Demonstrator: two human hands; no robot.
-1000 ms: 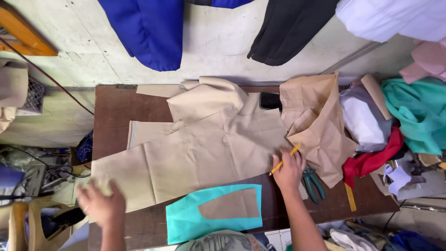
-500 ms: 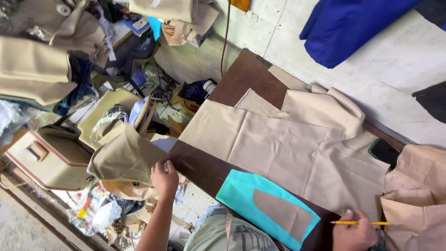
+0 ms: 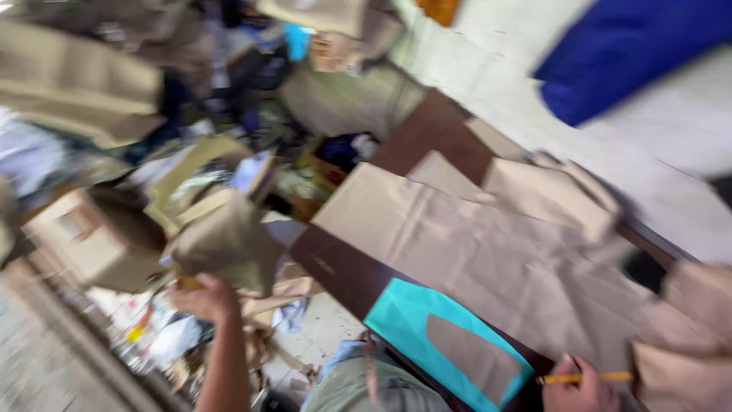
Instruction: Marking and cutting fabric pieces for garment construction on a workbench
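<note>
Fabric in a tan shade (image 3: 488, 252) lies spread across most of the dark brown bench (image 3: 335, 267), its far edge folded and rumpled toward the pale wall. The left hand (image 3: 204, 296) is out past the bench's left end, fingers closed on a crumpled piece of tan cloth (image 3: 229, 244) held up over the clutter on the floor; the blur hides how tightly it grips. The right hand (image 3: 583, 389) sits at the near edge of the bench, at the bottom of the view, curled around a yellow pencil (image 3: 583, 378) that lies roughly level, pointing along the bench edge. Just left of that hand, a teal fabric piece (image 3: 404, 317) lies flat on the bench with a smaller tan pattern piece (image 3: 473, 358) resting on top of it. More tan cloth (image 3: 686, 351) is heaped at the right end, touching the spread fabric. A blue garment (image 3: 633, 53) hangs against the wall above. Beyond the left end of the bench, tan cushion-like shapes (image 3: 84, 84) and loose scraps crowd the floor, too blurred to sort out.
</note>
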